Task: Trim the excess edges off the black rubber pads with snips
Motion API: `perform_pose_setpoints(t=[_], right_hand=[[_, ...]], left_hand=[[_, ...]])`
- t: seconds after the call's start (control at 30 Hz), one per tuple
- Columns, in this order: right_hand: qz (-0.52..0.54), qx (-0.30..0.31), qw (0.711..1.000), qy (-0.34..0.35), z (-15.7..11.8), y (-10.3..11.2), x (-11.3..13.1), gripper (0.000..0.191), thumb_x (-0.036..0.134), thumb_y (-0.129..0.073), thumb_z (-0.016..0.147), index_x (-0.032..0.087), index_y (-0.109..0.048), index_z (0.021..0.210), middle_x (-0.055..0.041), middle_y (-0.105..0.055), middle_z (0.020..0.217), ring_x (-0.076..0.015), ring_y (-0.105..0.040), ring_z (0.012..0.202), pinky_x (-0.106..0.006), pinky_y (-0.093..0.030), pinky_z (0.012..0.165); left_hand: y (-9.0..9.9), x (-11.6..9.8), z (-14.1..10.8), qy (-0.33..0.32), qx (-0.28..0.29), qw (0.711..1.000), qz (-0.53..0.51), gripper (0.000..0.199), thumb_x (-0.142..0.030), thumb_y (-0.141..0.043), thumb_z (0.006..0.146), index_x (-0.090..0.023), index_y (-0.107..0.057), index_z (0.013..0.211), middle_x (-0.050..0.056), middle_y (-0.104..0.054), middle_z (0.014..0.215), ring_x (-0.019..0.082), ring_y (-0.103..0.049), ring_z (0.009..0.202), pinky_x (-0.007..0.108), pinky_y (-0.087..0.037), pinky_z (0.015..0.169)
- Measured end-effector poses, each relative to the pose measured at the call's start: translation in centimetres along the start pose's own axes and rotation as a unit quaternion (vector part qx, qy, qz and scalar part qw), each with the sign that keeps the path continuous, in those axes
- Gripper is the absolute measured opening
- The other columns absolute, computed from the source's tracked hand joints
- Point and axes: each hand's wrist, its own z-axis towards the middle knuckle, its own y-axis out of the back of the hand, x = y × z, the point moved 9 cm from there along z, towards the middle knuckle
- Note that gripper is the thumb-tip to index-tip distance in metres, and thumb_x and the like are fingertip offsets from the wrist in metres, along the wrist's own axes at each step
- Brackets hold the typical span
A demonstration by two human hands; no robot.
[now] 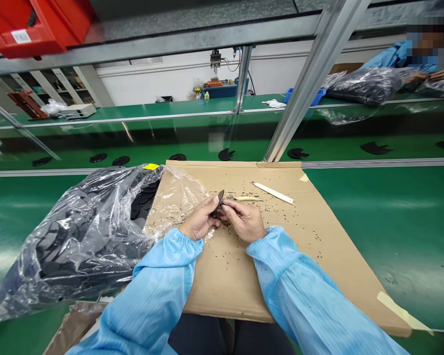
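Between my hands, above the cardboard sheet (237, 291), a thin black disc-shaped part (219, 201) is held nearly edge-on. My left hand (201, 217) is closed on it, thumb along its face. The fingers of my right hand (246, 217) pinch at the part's right edge; whether they also hold something small is hidden. Just beyond my right hand lie tweezers (247, 198) with a yellowish middle and a white utility knife (273, 193). Many tiny black scraps (281, 217) are scattered around them on the cardboard.
At left, a big clear plastic bag (85, 227) of black discs overlaps the cardboard. Behind runs a green conveyor belt (200, 153) carrying several black parts. A metal post (303, 84) and a red bin (37, 29) stand above. A person in blue sleeves (388, 56) is at far right.
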Motion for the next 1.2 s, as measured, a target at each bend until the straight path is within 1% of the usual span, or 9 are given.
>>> perform_pose_setpoints(t=[0.13,0.23,0.57,0.67,0.77,0.9,0.97,1.07,1.2], right_hand=[[-0.039,-0.008,0.998,0.048,0.0,0.2,1.1,0.025,0.034,-0.055,0.091,0.022,-0.073,0.104,-0.0041,-0.073,0.087,-0.0183,-0.069,0.074,-0.033,-0.059,0.075],[-0.059,-0.013,0.995,0.081,0.0,0.3,1.9,0.025,0.032,-0.053,0.092,0.022,-0.073,0.103,-0.0033,-0.074,0.084,-0.0173,-0.069,0.072,-0.031,-0.058,0.074],[-0.111,-0.031,0.988,0.1,-0.3,0.3,2.5,0.025,0.032,-0.049,0.093,0.024,-0.072,0.1,-0.0052,-0.074,0.092,-0.02,-0.069,0.082,-0.036,-0.058,0.081],[-0.109,-0.037,0.991,0.075,-0.3,0.4,2.2,0.026,0.035,-0.049,0.093,0.024,-0.072,0.099,-0.006,-0.073,0.095,-0.0207,-0.069,0.082,-0.037,-0.057,0.081],[-0.064,-0.028,0.997,0.038,-0.2,0.4,1.7,0.031,0.039,-0.046,0.095,0.022,-0.071,0.1,-0.0053,-0.071,0.085,-0.019,-0.066,0.075,-0.034,-0.056,0.074],[0.008,0.012,1.0,-0.004,-0.1,-0.2,0.6,0.035,0.045,-0.052,0.091,0.018,-0.066,0.11,-0.0058,-0.069,0.092,-0.0189,-0.064,0.078,-0.032,-0.054,0.074],[0.025,0.017,0.999,-0.032,0.0,-0.3,-0.5,0.037,0.046,-0.059,0.087,0.017,-0.066,0.108,-0.0063,-0.068,0.093,-0.0194,-0.063,0.079,-0.032,-0.054,0.073],[0.056,0.018,0.995,-0.077,0.1,-0.7,-2.1,0.039,0.048,-0.062,0.084,0.017,-0.065,0.108,-0.0056,-0.068,0.091,-0.019,-0.062,0.076,-0.032,-0.055,0.069],[0.095,0.016,0.988,-0.121,-0.1,-1.1,-3.0,0.048,0.052,-0.066,0.079,0.016,-0.063,0.111,-0.0045,-0.067,0.082,-0.0182,-0.061,0.065,-0.031,-0.054,0.058]], left_hand=[[0.0,0.5,0.1,0.015,0.014,1.0,-0.02,0.046,-0.056,-0.072,0.072,-0.015,-0.062,0.089,0.002,-0.059,0.075,0.011,-0.059,0.064,0.017,-0.042,0.043],[0.0,0.7,0.2,0.021,0.023,0.999,-0.031,0.044,-0.056,-0.072,0.072,-0.015,-0.063,0.087,0.002,-0.059,0.075,0.011,-0.059,0.064,0.018,-0.043,0.044],[-0.3,1.0,-0.2,0.016,0.042,0.999,-0.008,0.046,-0.058,-0.068,0.075,-0.016,-0.064,0.093,0.004,-0.061,0.079,0.013,-0.059,0.067,0.02,-0.046,0.049],[-0.5,0.8,-0.3,0.007,0.026,1.0,-0.002,0.048,-0.059,-0.069,0.074,-0.016,-0.063,0.095,0.004,-0.061,0.079,0.014,-0.06,0.07,0.021,-0.046,0.05],[-0.3,0.2,-0.1,-0.029,-0.022,0.999,-0.012,0.048,-0.054,-0.074,0.071,-0.017,-0.06,0.099,0.002,-0.061,0.081,0.013,-0.059,0.07,0.022,-0.047,0.055],[1.1,-1.5,0.1,-0.135,-0.108,0.983,-0.054,0.055,-0.038,-0.085,0.061,-0.017,-0.058,0.104,0.003,-0.065,0.099,0.014,-0.061,0.09,0.027,-0.049,0.08],[1.9,-1.9,0.2,-0.169,-0.137,0.975,-0.054,0.053,-0.032,-0.087,0.059,-0.015,-0.057,0.099,0.003,-0.066,0.099,0.015,-0.061,0.095,0.029,-0.047,0.09],[3.0,-1.9,0.3,-0.185,-0.174,0.967,-0.028,0.047,-0.03,-0.085,0.06,-0.015,-0.055,0.094,0.002,-0.066,0.091,0.015,-0.062,0.09,0.032,-0.046,0.09],[2.9,-1.6,0.7,-0.196,-0.168,0.966,-0.002,0.043,-0.032,-0.08,0.067,-0.016,-0.057,0.1,0.004,-0.066,0.097,0.017,-0.062,0.092,0.033,-0.047,0.09]])
